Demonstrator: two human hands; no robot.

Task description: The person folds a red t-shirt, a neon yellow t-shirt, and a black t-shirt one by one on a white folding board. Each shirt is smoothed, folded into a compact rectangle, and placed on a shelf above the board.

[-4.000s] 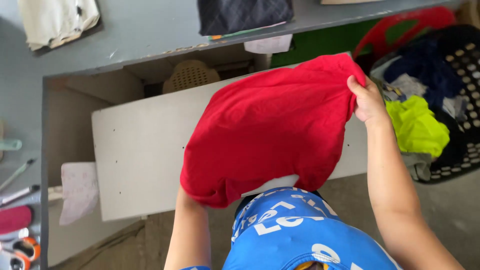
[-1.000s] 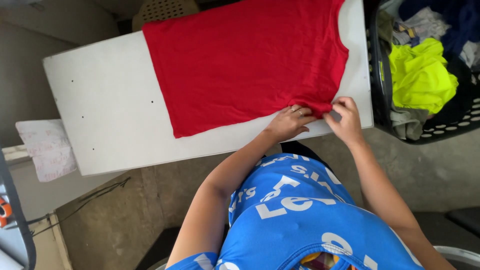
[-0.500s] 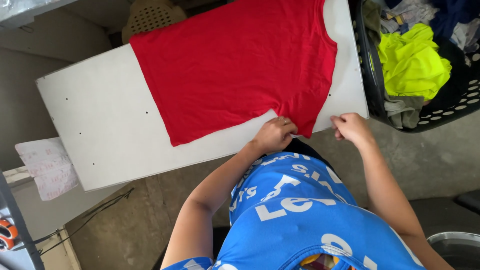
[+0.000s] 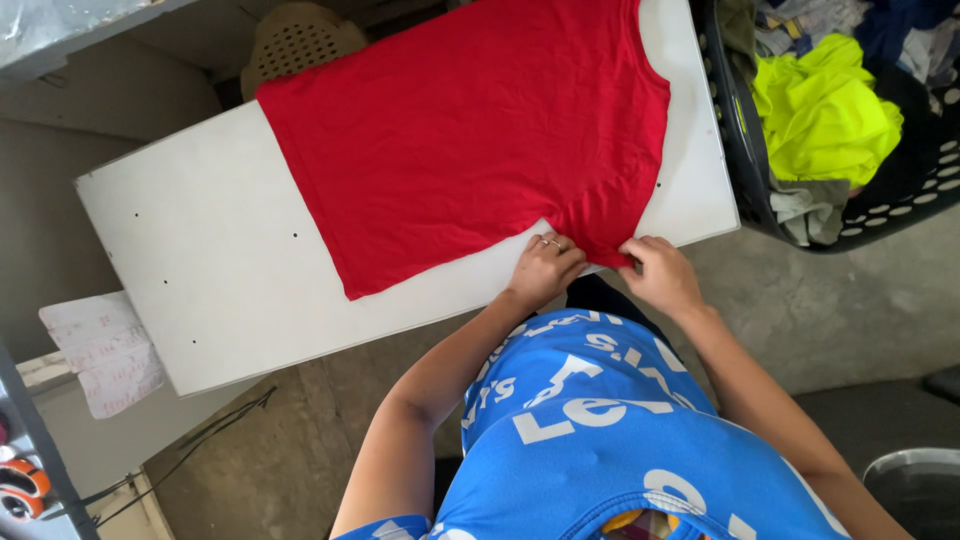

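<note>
A white board (image 4: 230,260) fills the middle of the view, tilted across the frame, with concrete floor (image 4: 300,460) below it. Spread flat on it lies a red T-shirt (image 4: 470,130), its hem end toward the board's left and its sleeve end toward the right. The near sleeve sits at the board's front edge, and both hands meet there. The left hand (image 4: 543,268), a ring on one finger, lies with fingers bent on the cloth, pressing or pinching the sleeve edge. The right hand (image 4: 660,272) lies just beside it, its fingertips closed on the red fabric at the sleeve's end; how much cloth each finger pinches is hard to tell from this angle.

Judging by the small puckers near the sleeve, smoothing goes best by pulling the cloth outward, away from the body of the shirt, while one hand pins it.

Open board lies left of the shirt and in a narrow strip at the right end. A dark laundry basket (image 4: 745,170) stands close by that right end, holding a neon yellow garment (image 4: 820,110). A paper sheet (image 4: 105,350) hangs off to the lower left.
</note>
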